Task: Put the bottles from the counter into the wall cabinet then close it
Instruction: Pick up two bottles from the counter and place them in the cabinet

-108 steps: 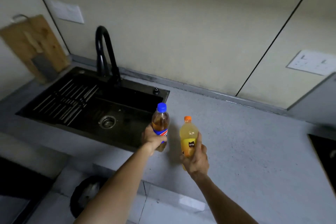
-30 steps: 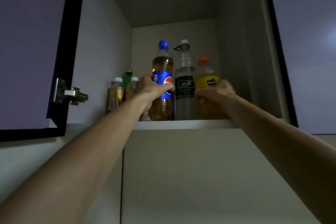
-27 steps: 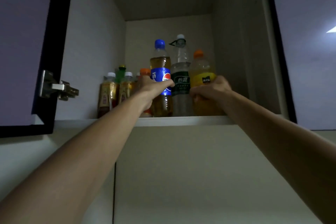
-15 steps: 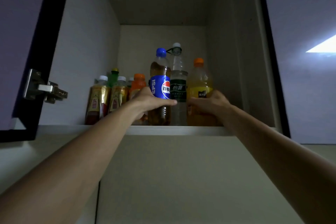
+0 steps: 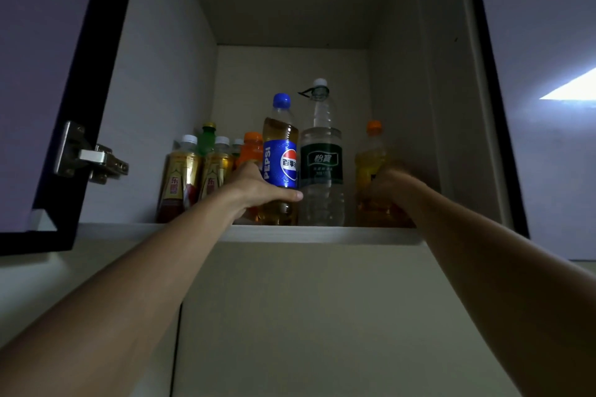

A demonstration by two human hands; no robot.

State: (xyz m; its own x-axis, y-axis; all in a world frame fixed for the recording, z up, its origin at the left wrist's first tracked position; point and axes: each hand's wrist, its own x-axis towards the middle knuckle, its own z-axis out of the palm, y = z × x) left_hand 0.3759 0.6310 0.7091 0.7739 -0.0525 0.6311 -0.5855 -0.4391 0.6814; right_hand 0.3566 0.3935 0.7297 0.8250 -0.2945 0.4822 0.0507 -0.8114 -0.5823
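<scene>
The wall cabinet (image 5: 309,234) stands open above me. On its shelf the blue-capped Pepsi bottle (image 5: 280,151) stands upright, and my left hand (image 5: 258,190) grips its lower half. To the right, past a tall clear water bottle (image 5: 321,164), the orange-capped yellow soda bottle (image 5: 369,161) stands on the shelf near the right wall. My right hand (image 5: 392,185) is wrapped round its lower part. Both arms reach up from below.
Several small bottles (image 5: 193,167) with white, green and orange caps crowd the shelf's left side. The open dark-edged cabinet door (image 5: 48,90) hangs at the left with a metal hinge (image 5: 93,158). A closed door panel (image 5: 548,106) is at the right.
Since a second ago both bottles have come down onto the shelf. The yellow bottle has shifted right, away from the water bottle. Both hands still hold their bottles.
</scene>
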